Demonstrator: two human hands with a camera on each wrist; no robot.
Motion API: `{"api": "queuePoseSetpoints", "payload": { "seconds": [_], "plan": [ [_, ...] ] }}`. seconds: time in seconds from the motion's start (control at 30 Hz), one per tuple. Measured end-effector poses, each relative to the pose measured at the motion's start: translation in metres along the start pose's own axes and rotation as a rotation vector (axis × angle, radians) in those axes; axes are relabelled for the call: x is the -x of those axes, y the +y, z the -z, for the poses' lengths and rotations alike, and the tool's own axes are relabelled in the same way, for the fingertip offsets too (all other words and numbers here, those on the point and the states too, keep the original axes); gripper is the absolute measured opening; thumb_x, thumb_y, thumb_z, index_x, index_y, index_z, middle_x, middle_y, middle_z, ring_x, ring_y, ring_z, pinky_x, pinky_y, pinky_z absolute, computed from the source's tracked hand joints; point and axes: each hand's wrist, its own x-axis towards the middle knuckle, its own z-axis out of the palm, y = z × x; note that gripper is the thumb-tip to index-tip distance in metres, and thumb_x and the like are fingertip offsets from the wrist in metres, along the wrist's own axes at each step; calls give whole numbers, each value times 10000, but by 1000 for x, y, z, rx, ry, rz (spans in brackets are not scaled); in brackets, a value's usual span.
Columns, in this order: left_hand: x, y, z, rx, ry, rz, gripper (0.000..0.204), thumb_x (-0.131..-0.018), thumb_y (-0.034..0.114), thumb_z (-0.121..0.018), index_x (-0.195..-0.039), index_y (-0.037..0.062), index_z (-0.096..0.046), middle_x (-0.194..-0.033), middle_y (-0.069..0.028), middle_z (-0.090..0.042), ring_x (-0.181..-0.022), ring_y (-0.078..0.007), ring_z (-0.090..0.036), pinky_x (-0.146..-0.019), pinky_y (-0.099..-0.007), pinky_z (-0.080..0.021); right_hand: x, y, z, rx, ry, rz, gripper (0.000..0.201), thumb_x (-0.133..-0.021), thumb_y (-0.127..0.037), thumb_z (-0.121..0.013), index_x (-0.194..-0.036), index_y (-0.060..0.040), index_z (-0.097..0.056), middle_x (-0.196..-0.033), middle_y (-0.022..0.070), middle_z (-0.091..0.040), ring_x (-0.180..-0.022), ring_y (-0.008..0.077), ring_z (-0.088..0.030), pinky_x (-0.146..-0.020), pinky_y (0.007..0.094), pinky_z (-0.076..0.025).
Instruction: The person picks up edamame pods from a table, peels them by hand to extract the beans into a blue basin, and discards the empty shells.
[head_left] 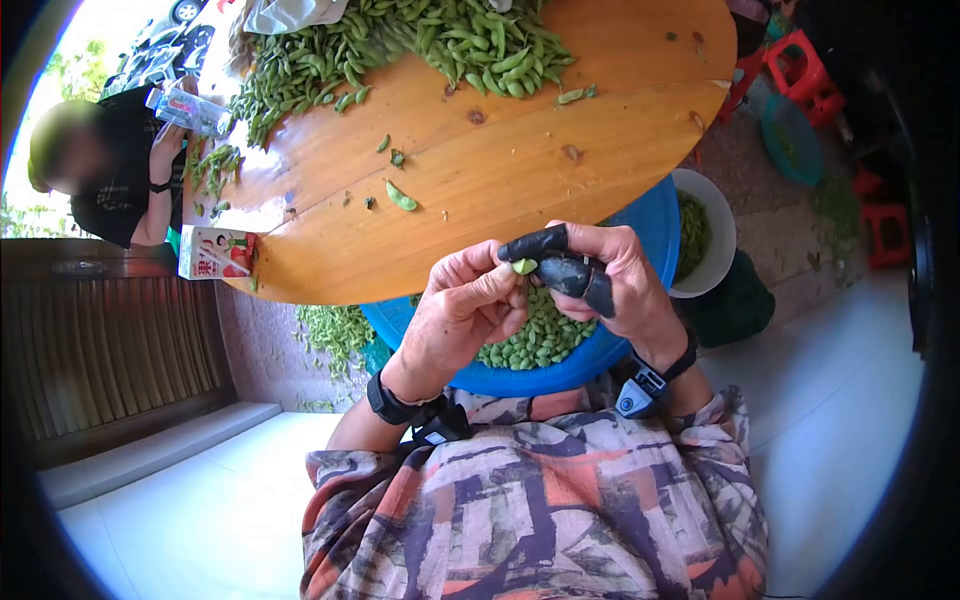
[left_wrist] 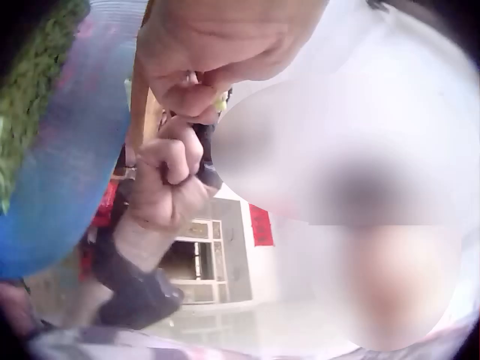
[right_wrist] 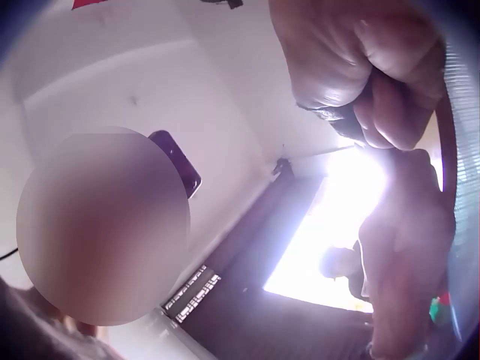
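Above a blue basin (head_left: pixel 600 368) of shelled green beans (head_left: pixel 535 335), both hands meet at one green pod (head_left: pixel 524 266). The left hand (head_left: pixel 455 310) pinches it between thumb and fingers. Black coverings wrap the thumb and a finger of the right hand (head_left: pixel 600 275), which grips the pod's other side. In the left wrist view, the left hand (left_wrist: pixel 225 45) is above the right hand (left_wrist: pixel 169 172), with a bit of green between them. The right wrist view shows the right hand (right_wrist: pixel 360 67) close to the left hand (right_wrist: pixel 409 225); the pod is hidden there.
A wooden table (head_left: pixel 500 180) beyond the basin bears piled pods (head_left: pixel 400 40), a loose pod (head_left: pixel 400 196) and a carton (head_left: pixel 217 252). Another person (head_left: pixel 125 165) holds a plastic bottle (head_left: pixel 188 110) at the left. A white bucket (head_left: pixel 722 235) stands at the right, red stools (head_left: pixel 800 75) behind.
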Motion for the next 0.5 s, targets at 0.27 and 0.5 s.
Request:
{"api": "queuePoseSetpoints", "payload": {
  "seconds": [0.27,0.5],
  "plan": [
    [8,0,4,-411,26,-39,94,-962,97,-600,-950,4,-594,-722,-59,-608,-534,-148,-523,-459,-263,-388,3,16,-2,802,166,625,446,-672,90,-517,-1093,19,-649,-823,159,-515,-737,359,-546,-677,355,-462],
    [16,-17,13,-1876,-100,-634,151,-743,5,-659,-777,43,-516,-724,-98,-483,-572,-267,-582,-469,-393,-460,28,-17,18,642,461,297,307,-886,-4,-598,-1184,-26,-669,-841,60,-619,-713,102,-545,-669,250,-446]
  ]
}}
